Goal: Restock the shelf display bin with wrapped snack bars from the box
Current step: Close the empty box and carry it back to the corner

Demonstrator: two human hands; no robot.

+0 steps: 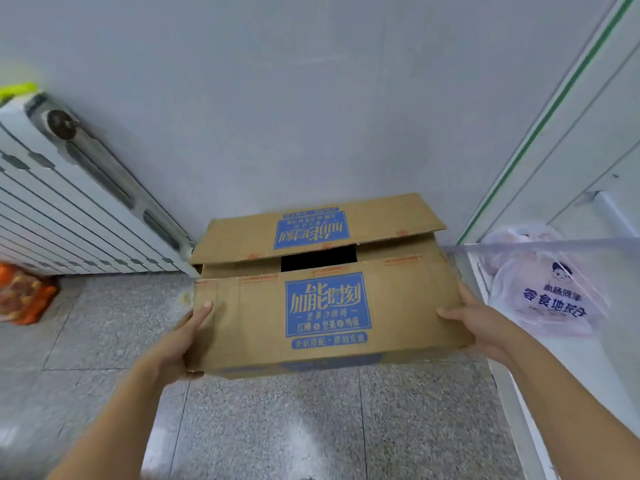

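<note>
A brown cardboard box (263, 306) with blue printed labels is in the middle of the view, held above the speckled floor. My left hand (180, 341) grips its left end and my right hand (481, 323) grips its right end. The top flaps are nearly closed, leaving a dark gap at the centre. The box's contents are hidden. No snack bars show.
A white ribbed radiator (69, 202) stands at the left against the wall. An orange packet (20, 296) lies on the floor at far left. At the right is a white shelf unit (588, 375) holding a white plastic bag (550, 292) with blue print.
</note>
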